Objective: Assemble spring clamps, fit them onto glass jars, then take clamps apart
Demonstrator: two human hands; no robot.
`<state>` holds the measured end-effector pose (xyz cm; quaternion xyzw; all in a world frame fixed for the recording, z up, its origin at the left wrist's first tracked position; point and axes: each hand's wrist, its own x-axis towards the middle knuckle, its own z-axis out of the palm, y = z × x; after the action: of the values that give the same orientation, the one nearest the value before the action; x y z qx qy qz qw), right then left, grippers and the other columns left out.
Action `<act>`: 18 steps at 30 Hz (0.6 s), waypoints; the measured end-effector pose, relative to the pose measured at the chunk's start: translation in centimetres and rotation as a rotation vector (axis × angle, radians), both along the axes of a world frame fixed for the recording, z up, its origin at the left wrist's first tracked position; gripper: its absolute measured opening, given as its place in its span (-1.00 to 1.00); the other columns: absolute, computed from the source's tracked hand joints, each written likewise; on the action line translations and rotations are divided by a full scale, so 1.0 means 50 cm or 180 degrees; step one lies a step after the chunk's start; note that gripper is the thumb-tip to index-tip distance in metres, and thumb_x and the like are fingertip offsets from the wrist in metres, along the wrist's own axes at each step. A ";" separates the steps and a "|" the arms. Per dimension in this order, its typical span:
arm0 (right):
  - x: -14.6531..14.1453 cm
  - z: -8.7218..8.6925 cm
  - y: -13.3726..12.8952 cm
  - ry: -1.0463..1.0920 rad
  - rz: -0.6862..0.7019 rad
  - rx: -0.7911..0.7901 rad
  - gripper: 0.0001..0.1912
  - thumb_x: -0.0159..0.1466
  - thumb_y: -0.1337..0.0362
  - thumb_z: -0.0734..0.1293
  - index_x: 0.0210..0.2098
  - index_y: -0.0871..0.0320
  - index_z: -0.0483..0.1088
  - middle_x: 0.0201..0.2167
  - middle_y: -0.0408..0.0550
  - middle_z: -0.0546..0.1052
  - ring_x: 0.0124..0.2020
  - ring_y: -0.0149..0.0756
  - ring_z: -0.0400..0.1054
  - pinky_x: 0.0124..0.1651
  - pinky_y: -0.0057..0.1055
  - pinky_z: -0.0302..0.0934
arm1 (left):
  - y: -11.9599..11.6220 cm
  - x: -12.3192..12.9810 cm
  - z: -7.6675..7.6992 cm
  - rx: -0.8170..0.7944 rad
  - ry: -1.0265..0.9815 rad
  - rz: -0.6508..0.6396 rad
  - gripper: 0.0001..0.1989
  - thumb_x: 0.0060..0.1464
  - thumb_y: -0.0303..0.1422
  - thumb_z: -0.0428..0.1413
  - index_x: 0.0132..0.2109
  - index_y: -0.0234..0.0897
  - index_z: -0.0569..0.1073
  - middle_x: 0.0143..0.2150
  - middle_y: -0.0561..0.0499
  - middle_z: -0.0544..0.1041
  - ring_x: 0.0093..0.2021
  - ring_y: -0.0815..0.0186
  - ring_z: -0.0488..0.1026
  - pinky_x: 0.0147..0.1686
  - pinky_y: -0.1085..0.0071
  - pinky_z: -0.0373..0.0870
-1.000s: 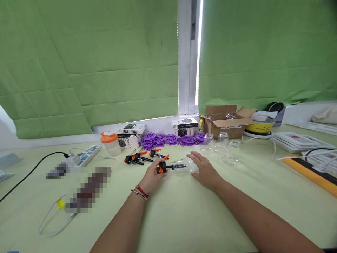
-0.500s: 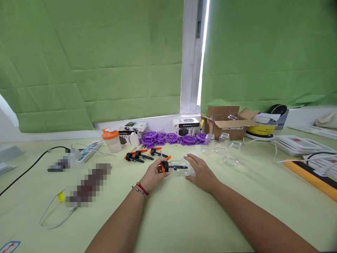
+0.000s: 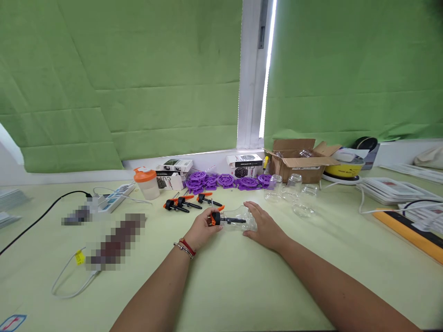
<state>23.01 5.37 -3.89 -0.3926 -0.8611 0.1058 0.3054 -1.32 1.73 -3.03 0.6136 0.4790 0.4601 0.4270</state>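
Head view: left hand (image 3: 203, 227) grips a black-and-orange plastic top (image 3: 216, 219), right hand (image 3: 266, 227) clasps the wide end of the clear, waisted bottle (image 3: 241, 213) between them; likely light, slick, dentable plastic, it seems best held by that rounded end.

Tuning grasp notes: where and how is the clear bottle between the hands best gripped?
Likely the wide end of the clear bottle: bring the right hand in from the right, cupped around it. The bottle is on its side, wide end that way; the left hand holds the black-and-orange cap at the other.
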 end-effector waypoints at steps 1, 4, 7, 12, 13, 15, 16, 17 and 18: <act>0.000 -0.001 0.001 0.0021 0.0015 -0.0021 -0.13 0.02 0.24 0.38 0.23 -0.02 -0.11 0.23 -0.01 0.05 0.19 -0.13 0.05 0.17 -0.15 0.03 | 0.000 0.000 -0.001 -0.0003 0.0017 0.0004 -0.53 -0.19 -0.35 0.24 -0.07 -0.23 0.35 -0.21 0.02 0.41 -0.28 0.38 0.36 -0.24 0.43 0.30; -0.001 -0.001 0.001 0.0061 0.0045 -0.0037 -0.16 0.03 0.25 0.37 0.22 -0.02 -0.09 0.23 -0.01 0.05 0.19 -0.13 0.04 0.18 -0.14 0.04 | 0.001 -0.001 -0.003 0.0014 0.0052 0.0002 -0.55 -0.18 -0.35 0.23 -0.08 -0.24 0.35 -0.21 0.03 0.41 -0.28 0.38 0.36 -0.24 0.43 0.29; -0.003 0.000 -0.001 0.0093 0.0060 -0.0080 -0.19 0.04 0.24 0.37 0.21 -0.02 -0.07 0.23 0.00 0.05 0.19 -0.12 0.05 0.16 -0.14 0.07 | 0.001 0.001 -0.001 0.0010 0.0021 0.0016 -0.55 -0.19 -0.36 0.23 -0.08 -0.24 0.34 -0.21 0.03 0.41 -0.26 0.38 0.36 -0.23 0.43 0.29; -0.005 0.001 -0.005 0.0157 0.0078 -0.0125 -0.22 0.04 0.22 0.37 0.19 -0.02 -0.03 0.22 0.01 0.06 0.17 -0.11 0.07 0.14 -0.12 0.08 | -0.003 0.004 0.007 -0.0043 -0.0097 0.0017 -0.54 -0.20 -0.36 0.24 -0.09 -0.25 0.33 -0.21 0.04 0.40 -0.27 0.38 0.35 -0.24 0.44 0.28; -0.005 0.001 -0.005 0.0159 0.0090 -0.0118 -0.22 0.04 0.22 0.36 0.19 -0.01 -0.03 0.22 0.01 0.07 0.17 -0.12 0.07 0.14 -0.13 0.08 | -0.003 0.005 0.007 -0.0055 -0.0111 0.0021 -0.54 -0.21 -0.36 0.24 -0.09 -0.25 0.33 -0.22 0.04 0.39 -0.27 0.38 0.35 -0.24 0.44 0.28; -0.004 0.004 -0.006 0.0165 0.0094 -0.0118 -0.22 0.03 0.20 0.37 0.18 0.00 -0.03 0.21 0.01 0.09 0.17 -0.13 0.07 0.14 -0.15 0.08 | -0.003 0.004 0.007 -0.0064 -0.0130 0.0024 -0.54 -0.21 -0.35 0.24 -0.09 -0.25 0.33 -0.23 0.05 0.40 -0.27 0.38 0.35 -0.23 0.43 0.28; -0.003 0.006 -0.007 0.0170 0.0083 -0.0137 -0.21 0.03 0.19 0.37 0.18 0.00 -0.03 0.20 0.00 0.11 0.15 -0.13 0.09 0.13 -0.15 0.08 | -0.002 0.004 0.006 -0.0057 -0.0136 0.0023 -0.53 -0.21 -0.35 0.24 -0.08 -0.25 0.33 -0.23 0.05 0.40 -0.26 0.37 0.36 -0.22 0.42 0.28; -0.003 0.007 -0.008 0.0178 0.0066 -0.0170 -0.21 0.02 0.18 0.38 0.18 0.00 -0.03 0.18 0.00 0.13 0.13 -0.13 0.12 0.12 -0.14 0.09 | -0.001 0.003 0.005 -0.0043 -0.0142 0.0022 -0.53 -0.21 -0.35 0.25 -0.08 -0.25 0.34 -0.23 0.04 0.40 -0.25 0.36 0.36 -0.21 0.42 0.28; -0.002 0.008 -0.009 0.0187 0.0049 -0.0215 -0.20 0.01 0.17 0.38 0.17 0.00 -0.03 0.17 0.00 0.15 0.10 -0.12 0.15 0.11 -0.14 0.10 | 0.000 0.002 0.004 -0.0029 -0.0149 0.0017 -0.52 -0.21 -0.34 0.25 -0.08 -0.25 0.34 -0.22 0.04 0.40 -0.24 0.36 0.36 -0.19 0.41 0.28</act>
<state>22.91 4.95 -3.46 -0.3928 -0.8506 0.1487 0.3163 -1.21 1.75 -2.84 0.5995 0.4726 0.4733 0.4397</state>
